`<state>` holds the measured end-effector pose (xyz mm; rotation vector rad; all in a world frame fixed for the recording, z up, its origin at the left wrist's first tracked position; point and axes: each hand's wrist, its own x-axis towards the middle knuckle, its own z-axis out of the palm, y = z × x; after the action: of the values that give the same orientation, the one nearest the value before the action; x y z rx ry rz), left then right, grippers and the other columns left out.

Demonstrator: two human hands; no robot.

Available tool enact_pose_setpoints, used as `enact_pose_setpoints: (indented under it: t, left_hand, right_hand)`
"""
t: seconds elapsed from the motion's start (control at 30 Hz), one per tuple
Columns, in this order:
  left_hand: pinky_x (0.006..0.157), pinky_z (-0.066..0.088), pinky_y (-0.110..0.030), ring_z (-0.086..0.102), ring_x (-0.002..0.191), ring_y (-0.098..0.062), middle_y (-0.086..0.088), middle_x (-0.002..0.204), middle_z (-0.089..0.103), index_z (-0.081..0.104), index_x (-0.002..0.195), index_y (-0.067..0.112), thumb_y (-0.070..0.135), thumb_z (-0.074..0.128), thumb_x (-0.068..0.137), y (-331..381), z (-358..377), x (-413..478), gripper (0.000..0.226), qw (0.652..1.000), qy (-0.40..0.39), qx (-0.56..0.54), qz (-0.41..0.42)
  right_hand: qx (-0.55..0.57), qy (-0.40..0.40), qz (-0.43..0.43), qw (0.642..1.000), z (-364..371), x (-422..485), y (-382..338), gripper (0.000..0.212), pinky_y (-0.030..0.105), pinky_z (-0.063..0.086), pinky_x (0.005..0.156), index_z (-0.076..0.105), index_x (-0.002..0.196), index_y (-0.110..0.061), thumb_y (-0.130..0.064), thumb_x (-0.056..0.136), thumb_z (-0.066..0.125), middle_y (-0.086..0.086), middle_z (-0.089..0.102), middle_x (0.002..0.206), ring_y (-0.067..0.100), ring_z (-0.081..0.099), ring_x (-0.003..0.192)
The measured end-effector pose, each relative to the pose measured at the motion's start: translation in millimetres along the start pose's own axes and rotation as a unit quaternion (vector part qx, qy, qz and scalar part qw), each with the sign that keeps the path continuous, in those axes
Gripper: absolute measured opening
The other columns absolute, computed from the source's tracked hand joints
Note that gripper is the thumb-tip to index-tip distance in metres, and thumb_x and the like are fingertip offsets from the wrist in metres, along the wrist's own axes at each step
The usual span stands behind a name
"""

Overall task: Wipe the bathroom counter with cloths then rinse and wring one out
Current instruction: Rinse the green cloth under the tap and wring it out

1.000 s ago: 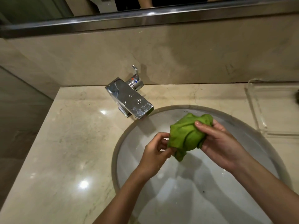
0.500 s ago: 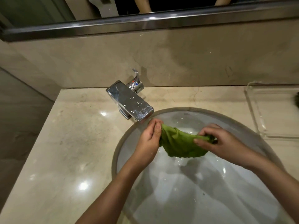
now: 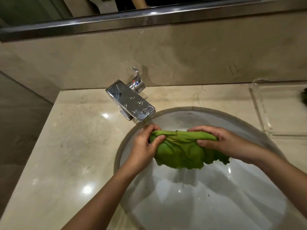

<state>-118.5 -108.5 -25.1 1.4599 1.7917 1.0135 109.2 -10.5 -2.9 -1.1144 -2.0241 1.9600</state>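
Observation:
A wet green cloth point(image 3: 181, 150) hangs stretched between my two hands over the round glass sink point(image 3: 216, 205). My left hand point(image 3: 144, 145) grips its left end, fingers and thumb curled round the bunched fabric, just below the spout. My right hand point(image 3: 217, 140) grips the right end along the top edge. The lower part of the cloth droops loose toward the basin. A chrome square faucet point(image 3: 131, 103) with a lever handle point(image 3: 137, 77) stands at the sink's back left on the beige marble counter point(image 3: 71, 146).
A clear rectangular tray point(image 3: 279, 110) sits on the counter at the right, with a dark green thing point(image 3: 304, 98) at the frame's edge in it. A mirror with a metal rim point(image 3: 149, 19) runs along the wall above. The counter's left edge drops off beside a wall.
The cloth was bunched up in front of me. My hands have pulled apart and spread it sideways, and they have moved back toward the faucet.

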Motion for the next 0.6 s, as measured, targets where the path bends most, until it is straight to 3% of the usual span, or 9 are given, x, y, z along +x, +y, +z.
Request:
enact_pose_setpoints:
  t: [0.1, 0.17, 0.23, 0.27, 0.33, 0.4, 0.47, 0.53, 0.6]
  left_hand:
    - [0.075, 0.047, -0.018, 0.056, 0.093, -0.005, 0.005, 0.099, 0.06, 0.048, 0.082, 0.018, 0.022, 0.061, 0.086, 4.6, -5.7, -0.9, 0.015, 0.976, -0.162, -0.131, -0.055]
    - [0.073, 0.05, -0.023, 0.06, 0.085, -0.001, 0.018, 0.09, 0.063, 0.042, 0.08, 0.013, 0.007, 0.066, 0.086, 9.1, -3.0, -2.0, 0.025, 0.95, -0.265, -0.146, -0.082]
    - [0.063, 0.046, -0.024, 0.055, 0.068, 0.002, 0.023, 0.08, 0.058, 0.036, 0.084, 0.012, 0.003, 0.07, 0.081, 13.2, 10.3, -4.5, 0.035, 0.947, -0.26, -0.155, -0.106]
    - [0.061, 0.046, -0.028, 0.056, 0.068, -0.002, 0.019, 0.086, 0.056, 0.036, 0.091, 0.013, 0.005, 0.074, 0.078, 16.4, 15.6, -4.1, 0.041, 0.948, -0.239, -0.172, -0.122]
    - [0.064, 0.048, -0.036, 0.057, 0.079, -0.013, 0.004, 0.105, 0.052, 0.04, 0.109, 0.023, 0.017, 0.078, 0.074, 18.8, 23.9, -1.8, 0.053, 0.946, -0.215, -0.196, -0.143]
    - [0.074, 0.047, -0.031, 0.053, 0.091, -0.017, -0.002, 0.112, 0.049, 0.048, 0.115, 0.029, 0.036, 0.076, 0.069, 12.2, 27.9, 1.3, 0.055, 0.961, -0.219, -0.134, -0.105]
    - [0.084, 0.041, -0.022, 0.046, 0.103, -0.016, 0.002, 0.111, 0.045, 0.057, 0.107, 0.022, 0.047, 0.068, 0.063, 5.9, 29.0, 2.3, 0.052, 0.975, -0.207, -0.061, -0.058]
    - [0.089, 0.041, -0.021, 0.049, 0.107, -0.014, 0.005, 0.111, 0.049, 0.059, 0.097, 0.02, 0.041, 0.067, 0.064, 3.3, 28.0, 3.0, 0.04, 0.982, -0.184, -0.044, -0.022]
    - [0.073, 0.044, -0.019, 0.055, 0.082, -0.006, 0.01, 0.088, 0.058, 0.058, 0.084, 0.023, 0.024, 0.069, 0.069, 6.1, 26.3, 3.7, 0.019, 0.983, -0.174, -0.051, 0.007]
  right_hand:
    - [0.064, 0.026, -0.002, 0.998, 0.9, 4.1, -4.0, 0.017, 0.018, 0.052, 0.067, 0.064, 0.101, -0.019, -0.018, 0.09, 0.052, -0.003, 0.069, 0.09, 0.009, 0.066, 0.082]
    - [0.085, 0.03, -0.006, 0.996, 3.3, 6.5, -8.0, 0.014, 0.018, 0.051, 0.066, 0.063, 0.099, -0.015, -0.014, 0.092, 0.051, 0.0, 0.067, 0.087, 0.01, 0.065, 0.08]
    - [0.109, 0.021, -0.014, 0.994, 9.3, 9.0, -13.9, 0.014, 0.019, 0.051, 0.066, 0.062, 0.1, -0.013, -0.012, 0.092, 0.051, 0.002, 0.066, 0.088, 0.011, 0.065, 0.081]
    - [0.116, 0.014, -0.023, 0.993, 11.8, 10.1, -15.9, 0.014, 0.022, 0.052, 0.068, 0.061, 0.101, -0.011, -0.012, 0.092, 0.051, 0.006, 0.065, 0.089, 0.014, 0.064, 0.082]
    - [0.116, -0.002, -0.043, 0.992, 13.3, 9.4, -20.2, 0.014, 0.026, 0.052, 0.071, 0.061, 0.103, -0.009, -0.012, 0.092, 0.053, 0.013, 0.064, 0.095, 0.019, 0.063, 0.085]
    - [0.124, -0.031, -0.051, 0.99, 9.1, 5.1, -21.4, 0.015, 0.027, 0.052, 0.073, 0.061, 0.102, -0.01, -0.015, 0.089, 0.056, 0.012, 0.064, 0.098, 0.021, 0.063, 0.088]
    - [0.12, -0.07, -0.044, 0.989, 0.1, -1.9, -22.5, 0.02, 0.024, 0.051, 0.069, 0.062, 0.101, -0.011, -0.017, 0.083, 0.057, 0.008, 0.065, 0.097, 0.021, 0.063, 0.088]
    - [0.096, -0.11, -0.028, 0.989, -7.9, -9.5, -24.5, 0.023, 0.02, 0.045, 0.06, 0.062, 0.101, -0.012, -0.023, 0.081, 0.06, 0.004, 0.065, 0.091, 0.016, 0.061, 0.078]
    - [0.082, -0.129, -0.017, 0.988, -11.1, -12.4, -24.2, 0.029, 0.022, 0.04, 0.056, 0.061, 0.1, -0.011, -0.033, 0.081, 0.063, 0.005, 0.064, 0.085, 0.017, 0.058, 0.073]
